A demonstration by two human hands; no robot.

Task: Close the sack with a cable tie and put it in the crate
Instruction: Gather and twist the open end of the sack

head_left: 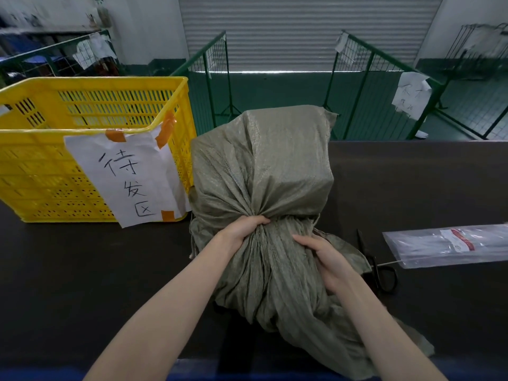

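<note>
A filled grey-green woven sack [261,166] lies on the dark table [82,270], its loose mouth trailing toward me. My left hand [242,229] is clenched around the bunched neck of the sack. My right hand [327,259] presses and gathers the loose fabric just below the neck. A yellow slatted crate [41,166] with a taped paper label [129,174] stands to the left, touching the sack. A clear bag of cable ties [450,246] lies at the right, with one white tie [390,262] sticking out of its near end.
Black scissors [380,273] lie on the table just right of the sack, partly under its fabric. Beyond the table's far edge stand green wire-mesh fences [365,86] with paper notes, and a grey roller door [302,31] behind them.
</note>
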